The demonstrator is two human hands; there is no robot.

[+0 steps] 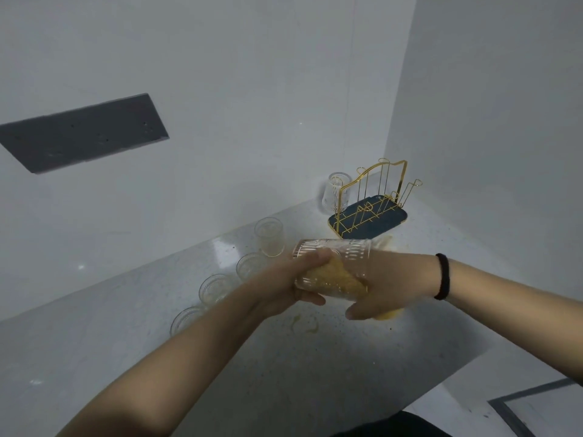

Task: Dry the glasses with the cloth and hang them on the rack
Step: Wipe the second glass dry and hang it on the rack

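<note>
My left hand (293, 283) grips a clear ribbed glass (344, 252) lying on its side above the counter. A yellow cloth (334, 279) is stuffed inside it, and my right hand (388, 285) holds that cloth at the glass's mouth. The gold wire rack (375, 197) on a dark blue tray (391, 220) stands in the far corner, with one glass (336, 192) hung upside down on its left peg. Several more glasses stand in a row left of my hands, the farthest one (269, 236) upright, another (216, 288) nearer.
The speckled grey counter (284, 373) runs diagonally, its front edge at lower right. White walls close the corner behind the rack. A dark grey panel (85, 132) is on the left wall. A small yellowish smear (304, 324) marks the counter below my hands.
</note>
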